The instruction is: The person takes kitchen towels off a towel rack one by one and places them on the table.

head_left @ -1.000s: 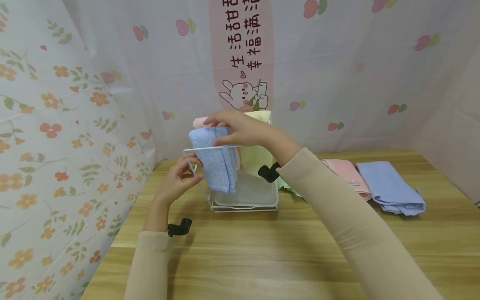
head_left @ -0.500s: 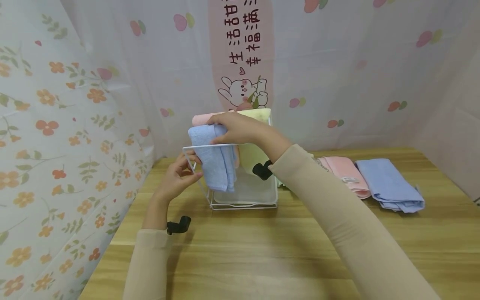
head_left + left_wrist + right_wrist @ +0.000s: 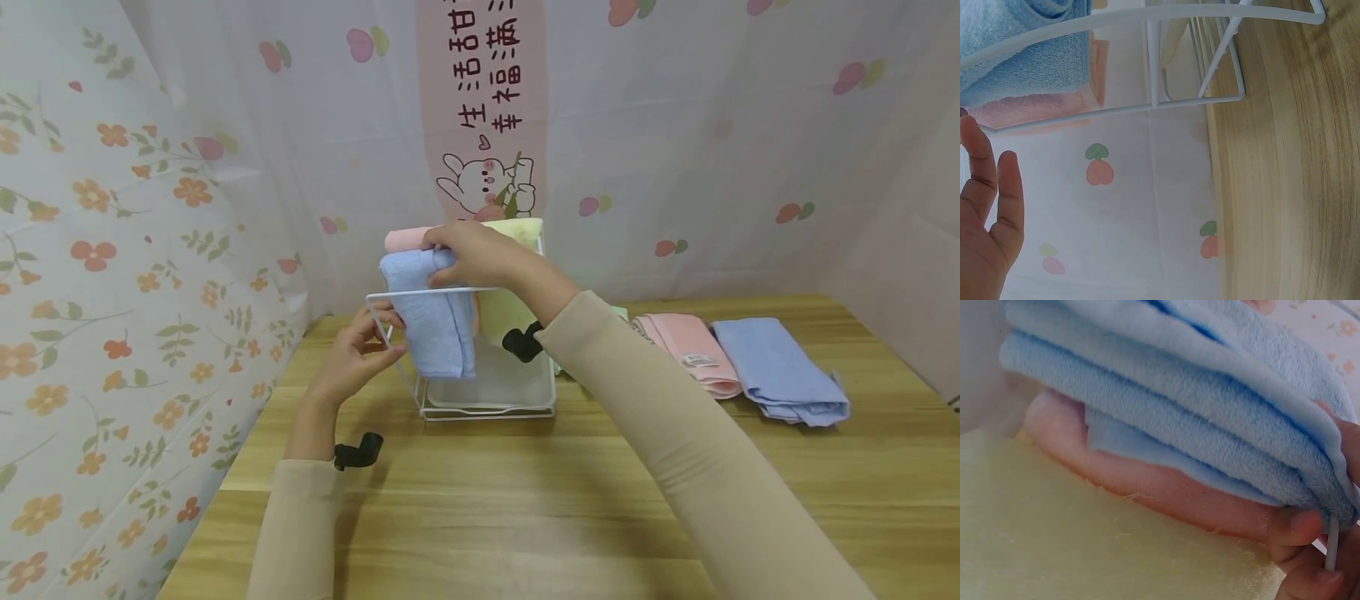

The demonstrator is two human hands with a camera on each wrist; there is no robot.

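A folded light-blue towel hangs over the top of a white wire rack. My right hand grips its upper edge, and in the right wrist view fingers curl round the folds by a thin white wire. At the rack's left side my left hand holds the frame, thumb and fingertips close to the towel's edge. Two of its fingers show extended in the left wrist view. A pink towel and a pale-yellow towel hang behind the blue one.
A translucent tray sits in the rack's base. On the wooden table, a folded pink towel and another blue towel lie to the right. A green cloth is partly hidden by my right sleeve. Printed curtains surround the table.
My right hand has shifted slightly to the right with the blue towel, whose lower edge hangs a little higher. My left hand stays in place.
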